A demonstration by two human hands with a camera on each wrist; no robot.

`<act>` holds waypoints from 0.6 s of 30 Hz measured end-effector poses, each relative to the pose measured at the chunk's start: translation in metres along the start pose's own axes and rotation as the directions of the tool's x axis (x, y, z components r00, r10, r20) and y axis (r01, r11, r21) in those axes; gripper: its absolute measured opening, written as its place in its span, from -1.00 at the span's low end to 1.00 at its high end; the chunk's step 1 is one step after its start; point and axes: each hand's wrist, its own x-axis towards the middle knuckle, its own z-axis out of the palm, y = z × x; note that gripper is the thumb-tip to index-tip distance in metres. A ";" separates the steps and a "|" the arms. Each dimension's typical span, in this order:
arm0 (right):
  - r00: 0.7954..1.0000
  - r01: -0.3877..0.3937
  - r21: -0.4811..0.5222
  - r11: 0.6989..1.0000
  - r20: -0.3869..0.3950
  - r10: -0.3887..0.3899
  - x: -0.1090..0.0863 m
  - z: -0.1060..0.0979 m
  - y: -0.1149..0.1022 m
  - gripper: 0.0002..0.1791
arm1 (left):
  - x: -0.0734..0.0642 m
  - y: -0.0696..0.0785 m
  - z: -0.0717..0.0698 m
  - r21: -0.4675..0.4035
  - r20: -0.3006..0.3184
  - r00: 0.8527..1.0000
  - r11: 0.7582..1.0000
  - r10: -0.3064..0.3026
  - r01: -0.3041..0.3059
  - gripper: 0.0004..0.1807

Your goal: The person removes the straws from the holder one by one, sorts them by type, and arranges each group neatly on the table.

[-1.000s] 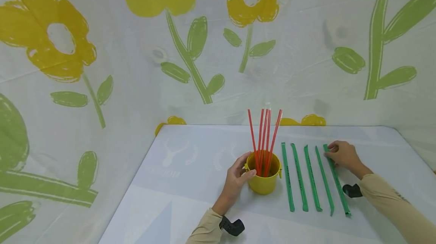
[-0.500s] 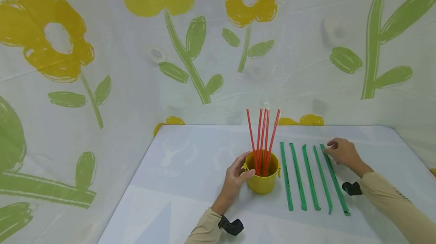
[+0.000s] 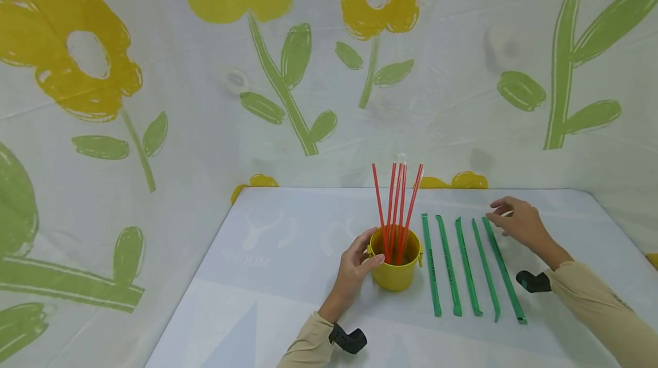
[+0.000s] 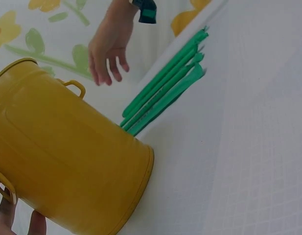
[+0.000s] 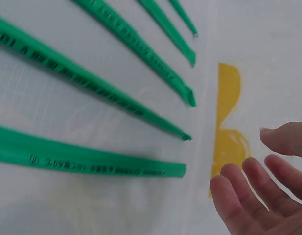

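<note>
My left hand holds a small yellow bucket at its left side, thumb in front and fingers behind. Several red drinking straws lean upright in it, one or more with clear wrapping at the top. In the left wrist view the bucket hides most of that hand. My right hand hovers by the far end of the rightmost green-wrapped straw. In the right wrist view its fingers are apart from this straw and hold nothing.
Several more green-wrapped straws lie side by side, roughly parallel, between the bucket and the right hand. Behind the white tabletop hangs a flower-printed cloth. Each wrist wears a black device.
My right hand has left the rightmost green-wrapped straw and risen slightly away from its far end. The straw has stayed on the table, shifted slightly left. The left hand keeps holding the bucket.
</note>
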 end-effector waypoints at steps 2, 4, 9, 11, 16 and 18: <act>1.000 0.010 0.016 1.000 -0.022 -0.010 -0.001 0.000 -0.004 -0.48 | 0.000 0.001 0.000 0.001 0.007 1.000 1.000 -0.003 0.003 -0.38; 0.999 0.015 0.029 0.999 -0.043 -0.014 -0.001 0.000 -0.008 -0.49 | 0.001 0.001 -0.001 0.003 0.010 1.000 1.000 -0.001 0.001 -0.37; 0.996 0.022 0.057 0.998 -0.089 -0.017 -0.001 0.001 -0.020 -0.50 | 0.002 -0.008 -0.001 0.006 -0.003 1.000 1.000 0.027 -0.027 -0.38; 0.994 0.051 0.073 0.996 -0.102 -0.043 -0.004 0.001 -0.026 -0.51 | 0.004 -0.016 -0.002 0.003 -0.015 0.999 0.999 0.033 -0.033 -0.38; 0.984 0.150 0.113 0.982 -0.109 -0.138 -0.009 0.002 -0.040 -0.58 | 0.005 -0.034 -0.003 0.001 -0.040 0.999 0.999 0.037 -0.037 -0.39; 0.983 0.161 0.130 0.978 -0.110 -0.147 -0.009 0.003 -0.044 -0.60 | 0.005 -0.035 -0.003 0.005 -0.047 0.998 0.999 0.044 -0.043 -0.40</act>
